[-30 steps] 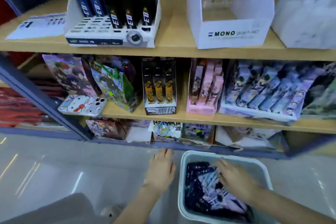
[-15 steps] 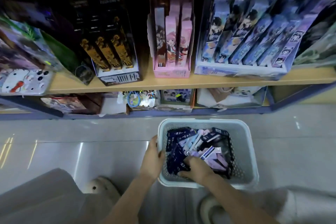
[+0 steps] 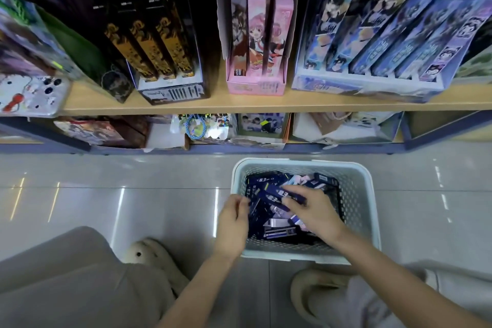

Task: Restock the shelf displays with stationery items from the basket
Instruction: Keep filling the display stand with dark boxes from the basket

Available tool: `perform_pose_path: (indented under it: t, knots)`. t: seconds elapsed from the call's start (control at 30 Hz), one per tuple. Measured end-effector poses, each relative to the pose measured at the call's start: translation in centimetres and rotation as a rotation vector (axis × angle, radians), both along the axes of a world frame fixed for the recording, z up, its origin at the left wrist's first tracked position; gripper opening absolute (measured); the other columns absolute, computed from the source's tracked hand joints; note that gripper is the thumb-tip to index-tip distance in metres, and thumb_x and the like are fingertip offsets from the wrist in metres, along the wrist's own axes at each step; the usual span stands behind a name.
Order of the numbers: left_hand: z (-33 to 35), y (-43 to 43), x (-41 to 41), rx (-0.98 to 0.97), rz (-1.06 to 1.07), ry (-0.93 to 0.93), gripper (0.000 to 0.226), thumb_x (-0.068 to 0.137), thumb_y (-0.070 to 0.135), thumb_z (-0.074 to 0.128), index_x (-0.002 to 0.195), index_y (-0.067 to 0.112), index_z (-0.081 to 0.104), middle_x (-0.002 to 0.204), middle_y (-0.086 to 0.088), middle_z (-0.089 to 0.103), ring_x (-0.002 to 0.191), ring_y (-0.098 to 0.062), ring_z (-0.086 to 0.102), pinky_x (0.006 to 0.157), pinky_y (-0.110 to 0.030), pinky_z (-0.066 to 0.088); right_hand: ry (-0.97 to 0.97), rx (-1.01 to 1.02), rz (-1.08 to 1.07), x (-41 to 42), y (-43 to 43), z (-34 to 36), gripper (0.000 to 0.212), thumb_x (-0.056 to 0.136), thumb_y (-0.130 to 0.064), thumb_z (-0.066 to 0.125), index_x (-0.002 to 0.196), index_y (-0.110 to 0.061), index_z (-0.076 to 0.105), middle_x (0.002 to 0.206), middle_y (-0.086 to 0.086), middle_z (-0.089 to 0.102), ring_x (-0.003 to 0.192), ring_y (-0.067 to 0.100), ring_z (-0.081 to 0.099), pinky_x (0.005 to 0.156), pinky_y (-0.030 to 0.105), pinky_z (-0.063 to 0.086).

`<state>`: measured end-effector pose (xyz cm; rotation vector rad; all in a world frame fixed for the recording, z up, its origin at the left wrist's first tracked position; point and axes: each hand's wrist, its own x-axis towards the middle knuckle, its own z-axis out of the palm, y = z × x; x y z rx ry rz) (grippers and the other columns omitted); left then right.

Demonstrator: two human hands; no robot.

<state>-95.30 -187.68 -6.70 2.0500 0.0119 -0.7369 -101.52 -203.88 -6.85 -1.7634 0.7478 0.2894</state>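
A pale perforated basket (image 3: 358,194) stands on the tiled floor below the shelf. It holds several dark blue stationery packs (image 3: 262,181) mixed with a few lighter ones. My left hand (image 3: 233,218) curls over the basket's left rim. Reaching into the basket, my right hand (image 3: 315,213) pinches one dark blue pack (image 3: 275,194) between its fingertips and tilts it above the pile. On the wooden shelf (image 3: 266,105) above stand a black-and-gold pen display (image 3: 159,61), a pink display box (image 3: 255,85) and a blue display box (image 3: 359,86).
A lower shelf (image 3: 239,148) near the floor holds mixed packets. My knees and two beige slippers (image 3: 157,255) flank the basket at the bottom. Patterned phone cases (image 3: 29,93) hang over the shelf's left end.
The view has dropped and closed in on the basket. My right hand shifted from the pile's near left to its middle and raised a dark blue pack. My left hand stays at the rim.
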Motion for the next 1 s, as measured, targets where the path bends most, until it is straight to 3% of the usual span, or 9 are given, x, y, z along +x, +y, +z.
perform_pose_path:
  t: [0.17, 0.23, 0.33, 0.4, 0.47, 0.53, 0.67, 0.83, 1.0]
  knots:
    - [1.7, -3.0, 0.1, -0.388, 0.305, 0.424, 0.025, 0.102, 0.029, 0.037, 0.104, 0.015, 0.058, 0.085, -0.006, 0.066, 0.065, -0.011, 0.062, 0.053, -0.017, 0.046, -0.184, 0.195, -0.145, 0.7, 4.7, 2.2, 0.032, 0.089, -0.002, 0.06, 0.116, -0.018, 0.064, 0.096, 0.005, 0.072, 0.08, 0.01, 0.068, 0.07, 0.024, 0.055]
    - [2.0, -3.0, 0.6, -0.372, 0.379, 0.445, 0.023, 0.102, 0.023, 0.039, 0.093, 0.014, 0.058, 0.077, -0.005, 0.065, 0.057, -0.008, 0.06, 0.05, -0.017, 0.045, -0.193, 0.24, -0.145, 0.7, 5.3, 2.4, 0.032, 0.088, -0.003, 0.063, 0.115, -0.018, 0.064, 0.092, 0.002, 0.072, 0.074, 0.008, 0.067, 0.066, 0.02, 0.054]
    - [1.6, -2.6, 1.4, -0.366, 0.397, 0.454, 0.027, 0.103, 0.019, 0.038, 0.105, 0.0, 0.057, 0.087, -0.01, 0.068, 0.07, -0.015, 0.066, 0.068, -0.024, 0.054, -0.203, 0.138, -0.156, 0.1, 3.5, 1.6, 0.022, 0.084, -0.01, 0.069, 0.098, -0.026, 0.069, 0.093, -0.007, 0.072, 0.078, 0.012, 0.066, 0.072, 0.021, 0.052]
    - [1.4, -2.2, 1.7, -0.369, 0.386, 0.431, 0.029, 0.103, 0.016, 0.036, 0.11, -0.007, 0.052, 0.08, -0.01, 0.068, 0.06, -0.012, 0.066, 0.06, -0.022, 0.055, -0.151, 0.041, -0.26, -0.5, 1.1, -0.2, 0.02, 0.082, -0.009, 0.071, 0.1, -0.016, 0.066, 0.094, -0.002, 0.068, 0.083, 0.012, 0.063, 0.077, 0.015, 0.05]
    - [1.4, -1.8, 1.8, -0.335, 0.337, 0.413, 0.031, 0.103, 0.016, 0.036, 0.111, -0.009, 0.052, 0.077, -0.011, 0.066, 0.053, -0.012, 0.065, 0.055, -0.021, 0.054, -0.051, -0.099, -0.336, -1.2, -1.6, -2.8, 0.034, 0.082, -0.007, 0.071, 0.114, -0.005, 0.059, 0.104, 0.005, 0.062, 0.096, 0.013, 0.059, 0.092, 0.023, 0.048]
    - [1.6, -1.8, 1.5, -0.324, 0.291, 0.409, 0.029, 0.103, 0.015, 0.037, 0.109, -0.008, 0.052, 0.078, -0.013, 0.066, 0.052, -0.012, 0.064, 0.054, -0.021, 0.054, 0.056, -0.217, -0.302, -1.7, -4.1, -5.2, 0.048, 0.08, -0.005, 0.073, 0.124, -0.001, 0.053, 0.118, 0.011, 0.059, 0.11, 0.022, 0.055, 0.102, 0.034, 0.042]
    - [1.7, -2.1, 0.7, -0.293, 0.239, 0.439, 0.023, 0.102, 0.015, 0.036, 0.101, 0.0, 0.054, 0.078, -0.011, 0.065, 0.051, -0.01, 0.064, 0.052, -0.02, 0.053, 0.141, -0.292, -0.138, -2.0, -6.0, -7.8, 0.054, 0.082, -0.005, 0.071, 0.131, -0.003, 0.05, 0.127, 0.014, 0.056, 0.119, 0.027, 0.052, 0.108, 0.037, 0.037]
    - [1.5, -2.5, 0.1, -0.254, 0.193, 0.455, 0.027, 0.102, 0.015, 0.036, 0.11, -0.005, 0.053, 0.078, -0.013, 0.065, 0.051, -0.011, 0.064, 0.052, -0.019, 0.052, 0.148, -0.487, 0.072, -1.9, -7.2, -9.1, 0.042, 0.088, 0.0, 0.06, 0.13, -0.007, 0.055, 0.131, 0.012, 0.052, 0.123, 0.029, 0.045, 0.109, 0.032, 0.029]
    - [1.3, -3.2, -0.1, -0.229, 0.215, 0.513, 0.019, 0.103, 0.013, 0.036, 0.093, 0.01, 0.052, 0.076, -0.008, 0.065, 0.05, -0.012, 0.064, 0.054, -0.02, 0.054, 0.185, -0.629, 0.219, -1.8, -7.2, -9.0, 0.026, 0.089, -0.007, 0.06, 0.114, -0.012, 0.067, 0.119, 0.007, 0.062, 0.108, 0.027, 0.054, 0.097, 0.031, 0.038]
